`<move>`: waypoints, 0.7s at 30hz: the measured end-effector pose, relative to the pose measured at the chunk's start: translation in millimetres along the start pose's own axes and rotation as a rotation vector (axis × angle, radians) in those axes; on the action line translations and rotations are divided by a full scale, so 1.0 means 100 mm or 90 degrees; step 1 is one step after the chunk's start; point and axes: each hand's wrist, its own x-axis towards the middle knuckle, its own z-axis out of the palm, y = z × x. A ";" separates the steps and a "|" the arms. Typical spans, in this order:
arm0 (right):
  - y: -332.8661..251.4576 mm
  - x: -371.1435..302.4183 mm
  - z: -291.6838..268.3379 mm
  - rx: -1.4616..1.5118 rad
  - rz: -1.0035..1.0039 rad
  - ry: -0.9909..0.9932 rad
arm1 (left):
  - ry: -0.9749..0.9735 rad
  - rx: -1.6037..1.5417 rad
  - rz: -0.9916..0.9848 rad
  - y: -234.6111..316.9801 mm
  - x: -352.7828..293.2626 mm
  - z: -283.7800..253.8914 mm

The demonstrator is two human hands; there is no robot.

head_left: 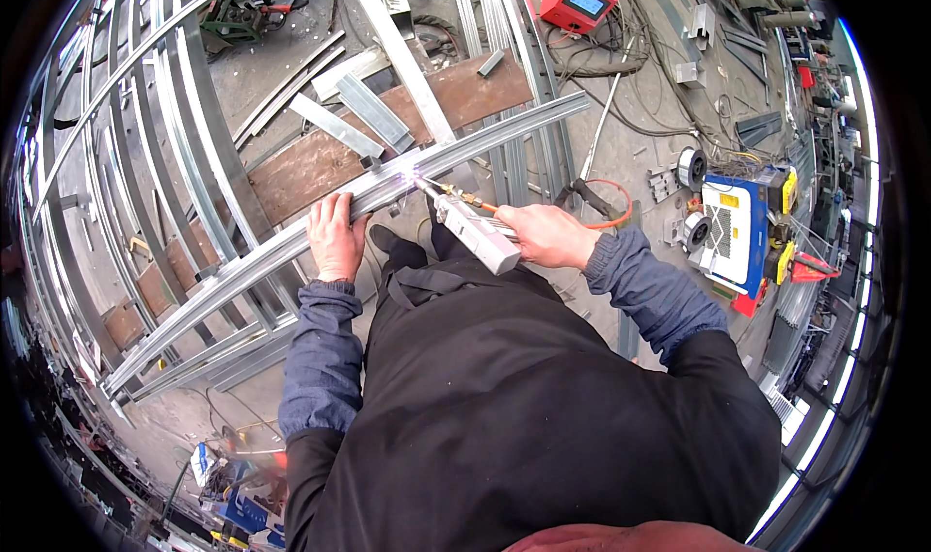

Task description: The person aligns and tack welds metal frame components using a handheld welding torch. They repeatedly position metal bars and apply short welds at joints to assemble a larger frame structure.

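Observation:
My right hand (550, 235) is closed round a handheld welding gun (472, 232) with a pale boxy body. A bright violet-white glow (411, 173) burns at its nozzle, against a long galvanized steel profile (485, 135) that slants across from lower left to upper right. On the near edge of that profile, left of the glow, my left hand (336, 239) grips with its fingers over the top. Another steel bar (407, 58) runs away from me and meets the long profile close to the glow. The glare hides the exact contact point.
Steel bars (136, 145) form a lattice at the left. Beyond the profile lie a rusty plate (301, 169) and short cut pieces (373, 111). A red box with a screen (579, 0), loose cables (621, 67) and a blue-white machine (734, 227) with wire spools occupy the right.

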 end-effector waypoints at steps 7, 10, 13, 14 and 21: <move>0.07 0.02 0.03 -0.004 -0.011 0.009 | -0.001 0.006 0.000 0.00 -0.01 0.00; 0.10 0.03 0.05 -0.006 -0.011 0.007 | -0.006 0.006 -0.006 0.00 -0.01 0.00; 0.10 0.02 0.04 -0.004 -0.008 0.004 | -0.007 0.014 -0.008 0.00 -0.01 0.01; 0.11 0.02 0.04 -0.004 -0.008 0.004 | -0.006 0.017 -0.007 -0.01 -0.01 0.01; 0.16 0.02 0.06 -0.011 -0.013 0.007 | 0.000 0.012 -0.008 -0.01 -0.01 0.01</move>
